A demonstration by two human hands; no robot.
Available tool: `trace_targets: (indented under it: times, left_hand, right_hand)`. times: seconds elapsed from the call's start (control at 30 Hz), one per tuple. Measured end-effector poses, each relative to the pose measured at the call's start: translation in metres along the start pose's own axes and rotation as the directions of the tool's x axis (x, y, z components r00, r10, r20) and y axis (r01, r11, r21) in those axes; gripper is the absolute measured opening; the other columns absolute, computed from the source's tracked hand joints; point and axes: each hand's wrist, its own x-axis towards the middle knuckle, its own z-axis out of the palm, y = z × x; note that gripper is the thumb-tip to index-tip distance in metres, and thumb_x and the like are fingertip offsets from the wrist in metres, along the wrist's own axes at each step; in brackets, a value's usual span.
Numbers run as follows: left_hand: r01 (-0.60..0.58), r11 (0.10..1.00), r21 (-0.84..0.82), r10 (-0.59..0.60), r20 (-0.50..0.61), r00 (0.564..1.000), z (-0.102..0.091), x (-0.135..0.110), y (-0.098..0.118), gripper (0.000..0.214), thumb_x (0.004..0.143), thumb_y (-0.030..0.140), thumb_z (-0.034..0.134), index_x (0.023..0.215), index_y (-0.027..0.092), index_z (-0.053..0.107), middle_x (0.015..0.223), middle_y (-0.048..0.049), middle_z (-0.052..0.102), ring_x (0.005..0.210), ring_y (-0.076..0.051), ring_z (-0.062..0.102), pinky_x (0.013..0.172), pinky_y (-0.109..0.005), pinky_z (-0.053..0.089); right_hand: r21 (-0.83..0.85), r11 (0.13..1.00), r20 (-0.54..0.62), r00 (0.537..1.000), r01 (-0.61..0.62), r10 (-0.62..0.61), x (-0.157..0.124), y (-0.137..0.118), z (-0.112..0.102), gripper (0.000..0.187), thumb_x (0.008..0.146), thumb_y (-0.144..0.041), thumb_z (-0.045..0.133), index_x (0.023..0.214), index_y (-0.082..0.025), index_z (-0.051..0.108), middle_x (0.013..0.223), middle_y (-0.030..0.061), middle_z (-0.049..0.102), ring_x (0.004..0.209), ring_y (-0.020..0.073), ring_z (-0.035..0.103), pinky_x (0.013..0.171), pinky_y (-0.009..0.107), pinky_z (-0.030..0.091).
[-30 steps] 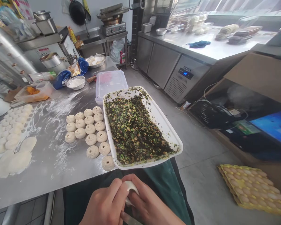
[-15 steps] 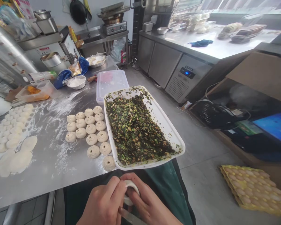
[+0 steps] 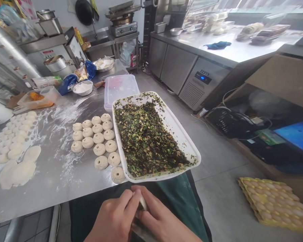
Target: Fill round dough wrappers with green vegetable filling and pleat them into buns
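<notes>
Close to my body, just below the tray's near edge, both hands are closed around a stuffed bun (image 3: pixel 142 203); only a pale strip of its dough shows between the fingers. My left hand (image 3: pixel 113 212) pinches the dough with thumb and forefinger. Around the bun's far and right side, my right hand (image 3: pixel 159 212) is curled. A flat greyish strip (image 3: pixel 143 232), perhaps a filling spatula, shows below the hands; which hand holds it I cannot tell. Chopped green filling (image 3: pixel 148 137) lies in the white tray (image 3: pixel 181 141). Left of it, several pleated buns (image 3: pixel 98 138) stand in rows.
Flat dough wrappers (image 3: pixel 22 171) and several small dough pieces (image 3: pixel 15 143) lie on the floury steel table (image 3: pixel 53 181). Behind the tray are a clear plastic lid (image 3: pixel 121 89) and a bowl of flour (image 3: pixel 83 87). An egg tray (image 3: pixel 275 203) sits low on the right.
My fingers have closed further over the bun, so its round opening is now mostly hidden. The left fingertips have shifted slightly right. The tray and rows of buns stay in place.
</notes>
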Motion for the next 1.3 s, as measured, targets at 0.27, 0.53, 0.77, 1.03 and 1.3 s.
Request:
trace_targets:
  times: [0.27,0.53,0.77,1.03,1.3]
  left_hand:
    - [0.006,0.997,-0.078,-0.007,-0.023,1.0,-0.002,-0.001,-0.001,0.051,0.085,0.004,0.045,0.136,0.011,0.052,0.098,-0.0081,0.067,0.065,-0.016,0.065,0.056,-0.027,0.052]
    - [-0.017,0.997,-0.08,0.015,-0.016,1.0,-0.001,0.001,0.004,0.054,0.083,0.0,0.043,0.135,0.011,0.054,0.095,-0.0063,0.066,0.058,-0.014,0.06,0.052,-0.027,0.049]
    - [-0.008,0.997,-0.08,0.002,-0.082,0.997,-0.002,0.002,0.004,0.037,0.086,0.002,0.045,0.117,0.015,0.06,0.081,-0.0027,0.061,0.053,-0.016,0.054,0.048,-0.028,0.045]
    - [-0.021,0.999,-0.046,0.017,-0.103,0.995,-0.004,0.002,0.001,0.035,0.089,0.006,0.044,0.119,0.012,0.062,0.077,-0.0021,0.061,0.05,-0.016,0.054,0.045,-0.029,0.045]
    - [-0.015,0.998,-0.064,0.009,-0.086,0.996,-0.006,0.002,0.001,0.035,0.091,0.01,0.043,0.121,0.013,0.06,0.079,-0.0025,0.062,0.051,-0.015,0.057,0.047,-0.028,0.048]
  right_hand:
    - [0.42,0.901,-0.083,0.984,-0.111,0.16,0.017,0.017,0.022,0.068,0.095,-0.081,0.042,0.086,-0.02,0.07,0.072,0.0033,0.065,0.068,0.0227,0.06,0.067,0.036,0.052]
    - [0.576,0.8,-0.128,0.948,-0.169,0.293,0.019,0.023,0.034,0.068,0.087,-0.085,0.054,0.081,-0.02,0.072,0.066,0.0034,0.067,0.064,0.0208,0.06,0.06,0.031,0.048]
    - [0.585,0.794,-0.079,0.963,-0.165,0.259,0.022,0.026,0.034,0.067,0.084,-0.085,0.057,0.08,-0.019,0.07,0.06,0.001,0.063,0.055,0.0191,0.054,0.054,0.031,0.044]
    - [0.629,0.762,-0.033,0.974,-0.155,0.225,0.02,0.026,0.034,0.065,0.089,-0.081,0.056,0.086,-0.018,0.071,0.062,0.0019,0.064,0.054,0.0186,0.056,0.05,0.029,0.044]
    - [0.597,0.787,-0.024,0.977,-0.157,0.213,0.021,0.026,0.034,0.068,0.09,-0.082,0.053,0.094,-0.018,0.072,0.061,0.0024,0.066,0.049,0.0174,0.055,0.045,0.028,0.04]
